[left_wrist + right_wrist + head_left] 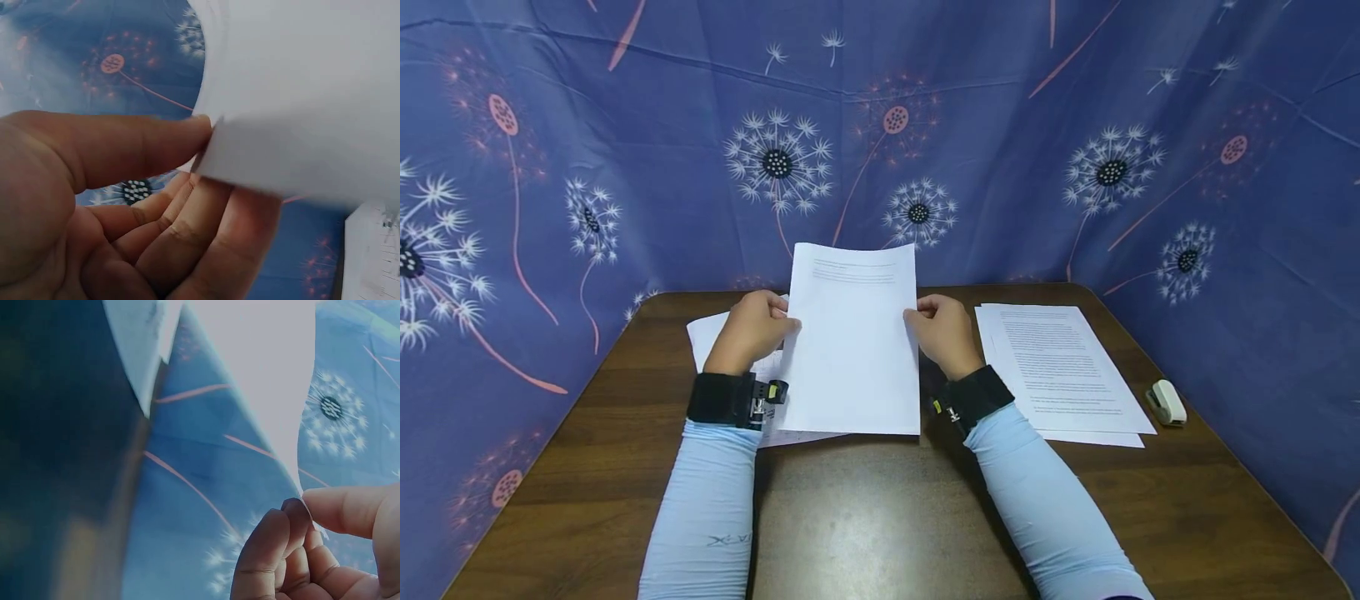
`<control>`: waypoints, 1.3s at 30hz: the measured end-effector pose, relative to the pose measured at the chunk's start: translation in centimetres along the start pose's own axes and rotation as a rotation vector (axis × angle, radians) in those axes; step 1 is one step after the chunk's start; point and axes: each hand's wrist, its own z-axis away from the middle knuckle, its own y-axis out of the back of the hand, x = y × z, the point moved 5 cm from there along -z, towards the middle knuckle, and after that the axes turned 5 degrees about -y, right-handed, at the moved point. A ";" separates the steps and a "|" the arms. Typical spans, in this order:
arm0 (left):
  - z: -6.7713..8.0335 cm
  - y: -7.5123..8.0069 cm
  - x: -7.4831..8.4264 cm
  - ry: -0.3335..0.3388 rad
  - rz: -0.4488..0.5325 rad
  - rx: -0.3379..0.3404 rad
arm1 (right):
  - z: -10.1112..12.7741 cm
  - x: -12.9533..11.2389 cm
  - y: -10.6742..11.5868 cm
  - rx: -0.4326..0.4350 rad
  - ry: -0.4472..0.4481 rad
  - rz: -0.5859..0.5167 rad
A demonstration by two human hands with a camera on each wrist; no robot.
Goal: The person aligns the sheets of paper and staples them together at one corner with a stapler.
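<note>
A white sheet of paper [852,350] with a few printed lines near its top is held up in front of me by both hands. My left hand [752,327] pinches its left edge between thumb and fingers; in the left wrist view the thumb [169,144] lies on the paper's face and the fingers go behind it. On the opposite edge, my right hand [946,332] pinches the sheet with thumb and fingertips, also seen in the right wrist view. Behind the raised sheet, partly hidden, other papers [707,333] lie on the table.
To the right, printed sheets [1060,367] lie slightly fanned on the brown wooden table [865,508]. A small white stapler [1167,403] stands beside them near the right table edge. A blue dandelion-patterned cloth [1000,167] hangs behind the table and along both sides.
</note>
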 end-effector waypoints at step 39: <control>7.5 -10.2 1.4 -0.317 -0.148 -0.197 | 8.4 4.8 7.7 -0.237 0.133 0.413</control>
